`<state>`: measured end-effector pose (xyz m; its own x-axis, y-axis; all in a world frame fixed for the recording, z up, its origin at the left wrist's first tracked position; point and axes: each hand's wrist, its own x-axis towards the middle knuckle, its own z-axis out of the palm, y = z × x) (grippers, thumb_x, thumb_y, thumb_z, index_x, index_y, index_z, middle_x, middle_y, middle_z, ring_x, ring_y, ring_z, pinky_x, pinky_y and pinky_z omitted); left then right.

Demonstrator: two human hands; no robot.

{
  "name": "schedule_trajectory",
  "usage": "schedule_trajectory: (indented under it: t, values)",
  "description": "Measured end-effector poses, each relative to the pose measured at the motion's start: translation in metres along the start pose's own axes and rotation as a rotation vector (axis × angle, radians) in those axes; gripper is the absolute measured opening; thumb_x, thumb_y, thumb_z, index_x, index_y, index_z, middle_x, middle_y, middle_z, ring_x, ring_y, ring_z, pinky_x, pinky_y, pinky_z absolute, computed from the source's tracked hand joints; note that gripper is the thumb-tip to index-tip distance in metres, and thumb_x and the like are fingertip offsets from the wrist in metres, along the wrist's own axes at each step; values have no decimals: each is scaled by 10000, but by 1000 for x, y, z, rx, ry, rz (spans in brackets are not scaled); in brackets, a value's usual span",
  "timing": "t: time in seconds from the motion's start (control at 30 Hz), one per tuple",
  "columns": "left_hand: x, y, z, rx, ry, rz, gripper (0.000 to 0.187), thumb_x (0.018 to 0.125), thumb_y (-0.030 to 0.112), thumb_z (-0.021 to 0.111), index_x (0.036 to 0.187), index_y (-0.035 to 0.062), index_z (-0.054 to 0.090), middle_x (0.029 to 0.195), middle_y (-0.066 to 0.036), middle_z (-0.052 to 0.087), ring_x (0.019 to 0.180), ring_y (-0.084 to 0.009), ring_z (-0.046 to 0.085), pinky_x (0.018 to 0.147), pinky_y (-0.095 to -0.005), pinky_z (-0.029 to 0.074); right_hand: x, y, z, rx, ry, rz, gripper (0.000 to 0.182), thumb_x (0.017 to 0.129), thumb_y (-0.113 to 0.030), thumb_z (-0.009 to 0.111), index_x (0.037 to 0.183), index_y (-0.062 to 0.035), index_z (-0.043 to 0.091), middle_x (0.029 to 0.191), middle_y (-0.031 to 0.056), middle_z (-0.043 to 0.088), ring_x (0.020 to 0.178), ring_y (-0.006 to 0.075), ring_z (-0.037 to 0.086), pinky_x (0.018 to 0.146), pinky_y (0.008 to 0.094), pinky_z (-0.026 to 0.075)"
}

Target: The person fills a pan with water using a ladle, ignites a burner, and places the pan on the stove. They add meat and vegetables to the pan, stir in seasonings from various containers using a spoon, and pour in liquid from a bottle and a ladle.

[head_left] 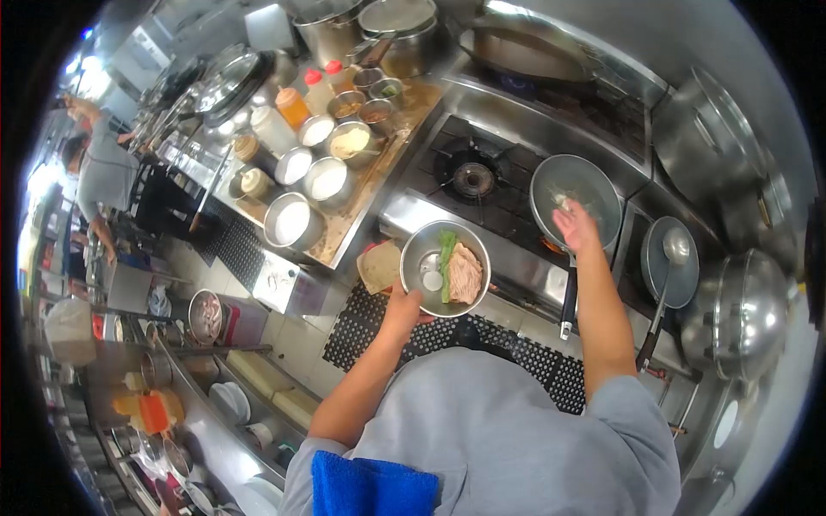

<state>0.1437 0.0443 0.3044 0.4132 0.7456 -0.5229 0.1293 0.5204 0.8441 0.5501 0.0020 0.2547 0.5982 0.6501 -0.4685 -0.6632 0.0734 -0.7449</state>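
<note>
My left hand [403,315] is closed on the rim of a steel bowl [419,245], held in front of my body. Inside it lie pale pink meat slices [465,273], a strip of green vegetable [446,265] and a small whitish piece. My right hand [576,225] reaches over a grey frying pan [607,193] on the stove, its fingers stretched out. Pale shreds [559,196] lie in the pan just past the fingertips. The pan's black handle [570,301] points toward me, left of my right forearm.
A gas burner [473,178] is left of the pan, and a wok [525,50] sits behind. On the right, a ladle [677,249] rests in a second pan [658,279]. Seasoning pots and squeeze bottles [292,107] crowd the left counter. Another person [107,176] stands far left.
</note>
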Motion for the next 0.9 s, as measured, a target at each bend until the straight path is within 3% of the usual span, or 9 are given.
schedule_trajectory:
  t: [0.1,0.23,0.3,0.33,0.4,0.43,0.47,0.57,0.9]
  values:
    - [-1,-4,-4,8,61,17,562,802,80,403,1340,76,242,1080,-176,553,771,-258,645,569,-329,565,-76,28,74,-368,-497,80,336,854,-216,597,1141,-58,523,991,85,615,956,228,599,807,353,498]
    - [-7,-9,-10,28,48,40,510,812,80,401,1306,55,276,1074,-181,551,770,-256,647,536,-332,564,-147,85,147,-1417,-1100,-767,416,774,-141,607,1167,-40,511,1044,147,593,975,288,582,820,326,494]
    - [-10,-2,-14,80,-66,116,497,829,85,409,1307,54,275,1072,-186,549,789,-255,647,497,-317,560,-146,126,152,-1587,-1328,-826,533,706,-139,621,1211,-51,477,1176,198,494,1065,324,520,864,367,471]
    - [-5,-12,-21,49,-107,115,503,827,137,484,1295,56,316,1045,-170,569,747,-245,642,505,-321,555,-165,120,171,-1791,-1375,-444,623,676,-182,637,1254,-63,435,1288,208,381,1145,345,455,938,417,418]
    - [-13,-7,-27,40,-149,190,434,813,177,564,1209,40,450,957,-143,610,704,-226,639,446,-302,527,-156,153,155,-2083,-1392,-806,796,665,-278,669,1343,-42,325,1365,203,322,1234,359,379,1026,504,300]
    - [-15,-15,-24,-61,-31,517,370,795,168,571,1135,35,511,906,-140,615,655,-225,638,390,-296,499,-162,151,164,-2160,-1443,-635,815,655,-304,683,1350,-74,325,1367,196,326,1238,353,381,1022,509,300]
    - [-18,-19,-35,-69,-69,139,408,787,169,563,1155,26,464,885,-149,611,578,-247,628,394,-322,512,-165,158,160,-2201,-1421,-707,829,649,-339,690,1356,-110,323,1361,190,336,1231,348,394,1005,516,313]
    - [-4,-49,-46,17,6,-18,466,812,177,480,1217,9,320,788,-203,596,505,-275,623,415,-354,539,-180,166,163,-2320,-1373,-911,777,647,-356,698,1307,-106,374,1233,183,453,1098,350,503,936,502,372]
    - [-34,-58,-71,-82,91,-55,477,820,136,412,1253,17,252,741,-234,601,493,-256,625,406,-327,533,-208,206,196,-2036,-1296,-812,562,687,-302,668,1121,-28,438,1018,203,546,929,398,566,757,485,460]
